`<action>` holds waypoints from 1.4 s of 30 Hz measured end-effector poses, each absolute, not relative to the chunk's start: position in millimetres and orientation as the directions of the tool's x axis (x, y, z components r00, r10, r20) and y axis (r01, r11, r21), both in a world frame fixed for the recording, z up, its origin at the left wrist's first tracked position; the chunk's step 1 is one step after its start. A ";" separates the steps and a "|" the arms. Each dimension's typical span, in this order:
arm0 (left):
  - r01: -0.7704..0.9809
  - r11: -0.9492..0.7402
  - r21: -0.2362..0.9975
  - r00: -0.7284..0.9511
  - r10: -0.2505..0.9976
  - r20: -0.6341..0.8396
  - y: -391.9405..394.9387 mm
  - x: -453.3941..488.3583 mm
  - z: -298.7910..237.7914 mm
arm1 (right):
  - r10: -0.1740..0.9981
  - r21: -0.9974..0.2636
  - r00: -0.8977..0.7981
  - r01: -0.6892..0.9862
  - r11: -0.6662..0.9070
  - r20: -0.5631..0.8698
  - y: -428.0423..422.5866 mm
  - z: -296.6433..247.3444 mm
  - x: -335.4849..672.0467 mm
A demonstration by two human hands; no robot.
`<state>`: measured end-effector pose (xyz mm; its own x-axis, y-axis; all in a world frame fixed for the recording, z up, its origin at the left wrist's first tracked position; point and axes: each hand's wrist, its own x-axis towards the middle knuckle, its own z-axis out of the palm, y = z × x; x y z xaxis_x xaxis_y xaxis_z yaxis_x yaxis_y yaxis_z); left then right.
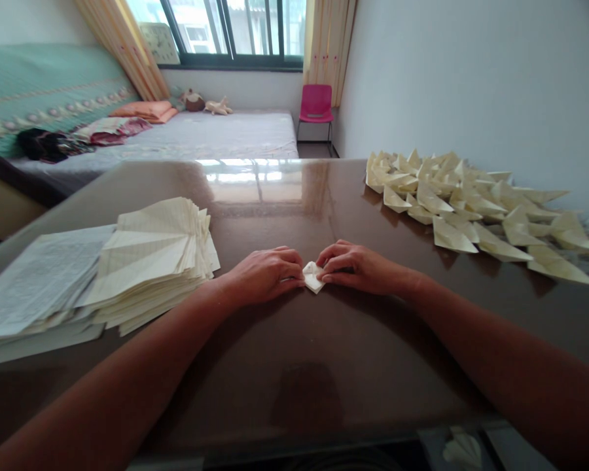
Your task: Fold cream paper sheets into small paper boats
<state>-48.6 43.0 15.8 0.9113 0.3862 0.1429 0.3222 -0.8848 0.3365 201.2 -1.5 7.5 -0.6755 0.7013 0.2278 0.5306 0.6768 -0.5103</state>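
A small piece of folded paper [315,280], cream-white and roughly diamond-shaped, lies on the brown table between my two hands. My left hand [273,273] grips its left edge with the fingertips and thumb pressed together. From the other side, my right hand [349,265] pinches the right edge, its thumb below and its fingers bent above. Part of the paper is hidden under the fingers. Beyond my left forearm sits a thick stack of creased cream sheets [147,245]. At the far right is a heap of folded paper boats [451,196] with pointed ends.
Printed sheets [39,275] lie left of the stack, near the edge of the glossy table [275,366]. A white wall [471,78] rises behind the boats. Past the table stand a bed [235,134] and a pink chair [317,104] below the window.
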 end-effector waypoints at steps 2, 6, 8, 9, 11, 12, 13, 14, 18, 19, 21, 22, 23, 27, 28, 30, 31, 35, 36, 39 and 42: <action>0.302 -0.878 0.372 0.900 0.391 0.193 41.5 -45.4 12.0 | 0.725 -0.500 -0.642 0.557 0.663 0.248 -1.6 4.4 199.4; 0.270 -0.866 0.420 0.874 0.404 0.271 41.4 -40.4 2.4 | 0.746 -0.493 -0.608 0.578 0.650 0.272 -0.8 -1.7 197.0; 0.256 -0.877 0.407 0.879 0.386 0.279 41.6 -39.7 1.0 | 0.748 -0.494 -0.605 0.578 0.649 0.274 -1.1 -2.3 196.4; 0.250 -0.886 0.391 0.885 0.373 0.279 41.1 -39.5 1.6 | 0.749 -0.491 -0.603 0.581 0.649 0.276 -1.5 -2.0 196.1; 0.252 -0.907 0.338 0.900 0.348 0.262 38.1 -38.5 5.0 | 0.751 -0.479 -0.596 0.590 0.650 0.284 -2.8 -1.2 195.3; 0.266 -0.916 0.301 0.907 0.344 0.245 35.3 -37.5 7.5 | 0.752 -0.473 -0.593 0.595 0.650 0.286 -3.4 -0.9 194.8; 0.287 -0.923 0.258 0.912 0.345 0.222 31.9 -36.3 10.2 | 0.753 -0.470 -0.590 0.598 0.649 0.290 -4.0 -0.8 194.5; 0.311 -0.927 0.209 0.915 0.351 0.197 28.0 -34.8 13.0 | 0.754 -0.468 -0.588 0.599 0.650 0.294 -4.4 -0.9 194.2; 0.359 -0.933 0.030 0.928 0.361 0.099 12.5 -30.5 22.7 | 0.755 -0.466 -0.581 0.601 0.649 0.303 -4.5 -2.6 194.1; 0.365 -0.931 0.009 0.928 0.364 0.076 9.5 -30.2 24.8 | 0.757 -0.464 -0.579 0.604 0.648 0.302 -4.3 -2.9 194.2; 0.378 -0.926 -0.012 0.925 0.377 0.046 4.8 -30.7 28.4 | 0.763 -0.458 -0.576 0.616 0.641 0.293 -4.2 -2.9 194.2; 0.383 -0.924 -0.022 0.923 0.382 0.037 3.1 -31.1 29.9 | 0.767 -0.455 -0.573 0.623 0.636 0.288 -4.4 -2.5 193.9; 0.386 -0.922 -0.034 0.922 0.385 0.030 1.7 -31.5 31.3 | 0.772 -0.449 -0.567 0.632 0.632 0.287 -4.9 -2.0 193.5; 0.397 -0.915 -0.073 0.918 0.397 0.006 -1.5 -30.6 34.9 | 0.743 -0.351 -0.599 0.655 0.669 0.299 -10.6 2.7 189.1; 0.396 -0.915 -0.075 0.918 0.397 0.003 -2.0 -29.8 35.2 | 0.725 -0.301 -0.627 0.659 0.689 0.287 -12.9 4.4 187.4; 0.392 -0.917 -0.074 0.920 0.393 0.000 -2.9 -27.8 35.2 | 0.700 -0.194 -0.674 0.673 0.714 0.237 -17.7 7.9 184.0; 0.390 -0.918 -0.074 0.920 0.391 -0.002 -3.3 -26.9 35.1 | 0.699 -0.152 -0.683 0.684 0.714 0.210 -19.8 9.5 182.6; 0.391 -0.916 -0.089 0.918 0.395 -0.031 -5.0 -24.3 34.3 | 0.723 -0.114 -0.675 0.714 0.691 0.151 -22.3 13.0 181.5; 0.392 -0.915 -0.093 0.917 0.396 -0.035 -5.4 -24.4 34.3 | 0.724 -0.129 -0.674 0.713 0.689 0.147 -21.6 13.2 182.5; 0.386 -0.918 -0.095 0.920 0.390 -0.026 -6.1 -26.3 34.8 | 0.719 -0.179 -0.677 0.697 0.694 0.155 -20.0 14.2 185.9; 0.382 -0.920 -0.091 0.923 0.385 -0.023 -6.7 -28.6 35.7 | 0.709 -0.193 -0.682 0.682 0.706 0.180 -22.5 17.6 186.1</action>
<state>-28.6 -6.7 35.7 0.9226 0.3851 -0.0229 0.3817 -0.9198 -0.0910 186.1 -22.5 17.6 -0.6822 0.7085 0.1805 0.6817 0.7056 -0.1933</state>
